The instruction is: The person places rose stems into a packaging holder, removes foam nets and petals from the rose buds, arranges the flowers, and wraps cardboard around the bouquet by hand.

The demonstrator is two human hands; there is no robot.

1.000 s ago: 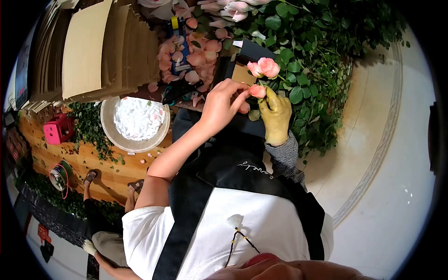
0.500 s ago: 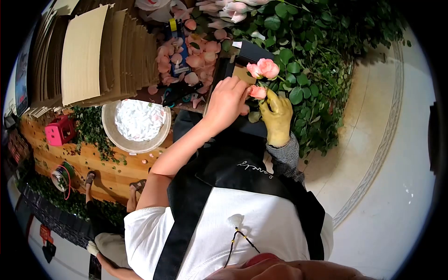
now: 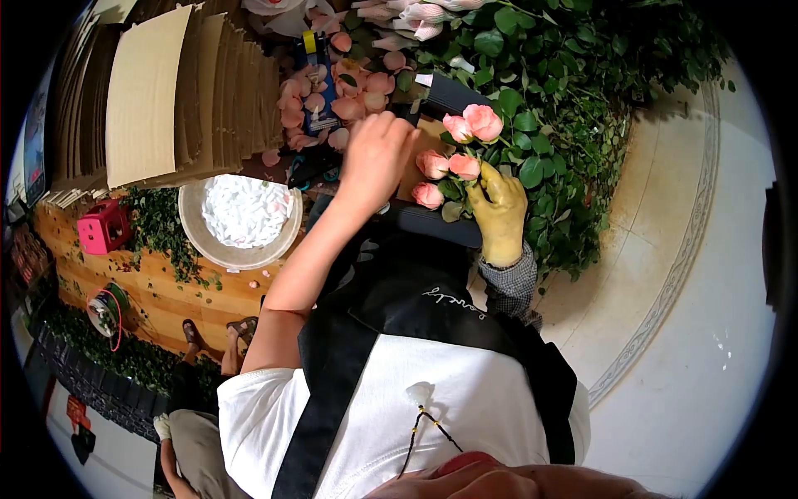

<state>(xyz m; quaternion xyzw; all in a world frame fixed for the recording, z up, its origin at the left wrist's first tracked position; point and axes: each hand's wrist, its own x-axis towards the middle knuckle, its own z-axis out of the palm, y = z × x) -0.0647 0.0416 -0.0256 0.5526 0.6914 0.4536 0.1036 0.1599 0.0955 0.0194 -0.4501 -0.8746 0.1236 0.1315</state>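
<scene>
My right hand [image 3: 499, 212], in a yellow glove, is closed around the stems of several pink roses [image 3: 464, 166]. The blooms rest at different heights over a dark, box-like holder [image 3: 424, 223] with a tan inner surface. Green leaves partly cover the stems. My bare left hand [image 3: 376, 158] is to the left of the blooms, apart from them, its back turned up and its fingers curled under. Whatever is in those fingers is hidden. Loose pink petals [image 3: 353, 108] lie just beyond it, around a blue object [image 3: 317, 83] with a yellow tip.
Stacked cardboard sheets [image 3: 145, 96] stand at the left. Below them is a tub [image 3: 189, 241] of small white pieces. Heaped leafy stems [image 3: 573, 125] fill the right side, with wrapped pink blooms [image 3: 420, 21] behind. Another person's feet [image 3: 241, 327] are on the wooden floor.
My left hand has moved left, away from the roses, uncovering more blooms. My gloved right hand keeps hold of the stems, nearly still. The other person's feet have shifted right.
</scene>
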